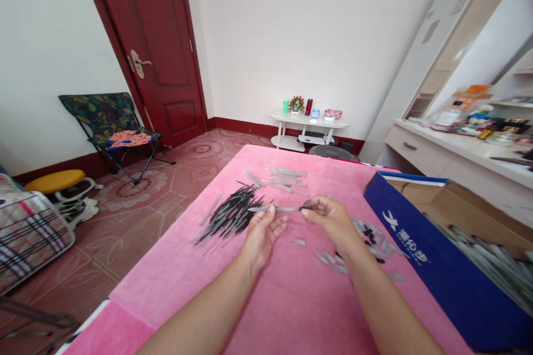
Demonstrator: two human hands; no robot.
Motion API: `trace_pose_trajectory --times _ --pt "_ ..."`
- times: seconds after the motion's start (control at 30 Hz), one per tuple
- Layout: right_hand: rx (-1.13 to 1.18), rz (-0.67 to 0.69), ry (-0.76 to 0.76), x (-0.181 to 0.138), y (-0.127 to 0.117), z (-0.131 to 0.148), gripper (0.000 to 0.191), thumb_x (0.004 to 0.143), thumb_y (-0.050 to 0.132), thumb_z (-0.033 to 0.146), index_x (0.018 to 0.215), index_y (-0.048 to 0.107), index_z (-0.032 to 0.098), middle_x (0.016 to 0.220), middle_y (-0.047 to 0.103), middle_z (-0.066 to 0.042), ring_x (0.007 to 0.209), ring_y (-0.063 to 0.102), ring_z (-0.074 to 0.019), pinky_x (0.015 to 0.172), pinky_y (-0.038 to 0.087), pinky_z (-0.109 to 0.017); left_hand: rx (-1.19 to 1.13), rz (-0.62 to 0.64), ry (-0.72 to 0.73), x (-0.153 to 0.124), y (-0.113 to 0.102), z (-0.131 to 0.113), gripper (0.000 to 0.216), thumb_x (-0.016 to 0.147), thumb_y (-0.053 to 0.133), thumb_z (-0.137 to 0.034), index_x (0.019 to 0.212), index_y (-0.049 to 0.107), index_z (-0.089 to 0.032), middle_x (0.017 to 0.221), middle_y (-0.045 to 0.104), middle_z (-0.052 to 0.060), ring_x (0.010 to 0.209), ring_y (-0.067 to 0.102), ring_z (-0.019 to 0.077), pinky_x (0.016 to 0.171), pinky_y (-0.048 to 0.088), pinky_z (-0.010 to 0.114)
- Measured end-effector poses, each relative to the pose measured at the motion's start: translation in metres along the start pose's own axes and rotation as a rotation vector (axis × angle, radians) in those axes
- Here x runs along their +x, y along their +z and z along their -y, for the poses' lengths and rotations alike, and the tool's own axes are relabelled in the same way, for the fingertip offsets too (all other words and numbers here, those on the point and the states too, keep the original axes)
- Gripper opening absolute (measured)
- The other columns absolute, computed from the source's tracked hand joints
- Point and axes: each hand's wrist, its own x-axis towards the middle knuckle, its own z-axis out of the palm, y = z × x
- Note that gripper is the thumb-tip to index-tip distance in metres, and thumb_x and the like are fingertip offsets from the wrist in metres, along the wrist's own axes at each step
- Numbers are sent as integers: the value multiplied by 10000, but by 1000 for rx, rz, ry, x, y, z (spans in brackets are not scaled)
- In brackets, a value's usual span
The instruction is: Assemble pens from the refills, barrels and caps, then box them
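Note:
My left hand [263,227] is closed in a pinch round a translucent pen barrel [286,209], which lies level and points left. At the barrel's right end, the fingertips of my right hand [328,217] pinch a small black end piece [301,209]. I cannot tell whether that piece is joined to the barrel. Left of my hands spreads a pile of dark pen refills [231,213]. Beyond them lie several loose clear barrels [287,178]. Clear caps [327,257] and small black plugs [368,236] are scattered around my right forearm.
A blue cardboard box [416,249] holding many pens [495,249] stands on the right of the pink-covered table [287,310]. Behind are a low white table [308,119] and a cabinet [441,144]. A folding chair [112,122] and yellow stool [56,179] stand left.

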Motion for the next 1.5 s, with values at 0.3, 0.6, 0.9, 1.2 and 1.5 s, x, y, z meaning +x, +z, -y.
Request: trace_pose_trajectory --times 0.3,0.6,0.9,1.2,1.5 --pt "-43 -27 -39 0 6 -3 196 574 675 258 692 579 135 667 610 -33 621 556 -128 600 440 -245 6 -2 11 0 1 1 234 673 668 -241 875 585 -156 740 643 7 684 629 126 639 480 227" --pt "-93 -78 -69 1 7 -12 164 617 641 262 699 567 140 630 598 -25 566 542 -128 537 424 -238 100 27 63 -2 2 3 225 677 663 -246 873 597 -158 821 643 16 680 623 121 644 482 240" --pt "-232 35 -8 -4 11 -12 364 806 404 434 593 510 158 494 535 3 412 488 -103 435 376 -217 136 24 103 0 1 3 216 676 663 -235 864 601 -148 788 628 12 663 608 104 605 479 206" --pt "-450 -3 -86 -5 11 -14 446 840 342 418 505 490 163 448 499 8 445 479 -101 468 340 -208 151 35 123 0 -1 5 211 687 653 -232 869 599 -140 815 621 23 667 599 100 577 475 189" --pt "-374 61 -83 -4 11 -14 389 837 353 396 555 490 165 490 508 12 447 490 -99 466 360 -205 136 15 126 0 -1 3 219 674 664 -234 864 601 -146 786 617 12 666 593 93 562 469 175"
